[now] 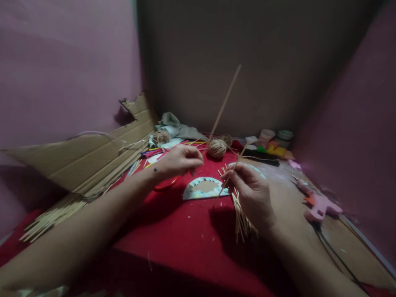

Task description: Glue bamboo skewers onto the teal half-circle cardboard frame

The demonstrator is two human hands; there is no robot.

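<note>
Head cam: our left hand (177, 161) is pinched shut on one long bamboo skewer (225, 101) sticking up, right hand (252, 194) closed around a bundle of short sticks (243, 222), both above the half-ring cardboard piece (204, 189) on the red table (185, 235).

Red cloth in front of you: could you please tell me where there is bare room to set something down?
The red cloth is bare between both forearms, near of the half-ring cutout. The brown surface between right hand and pink glue gun is free. Crowded: the back, around the twine balls and jars.
</note>
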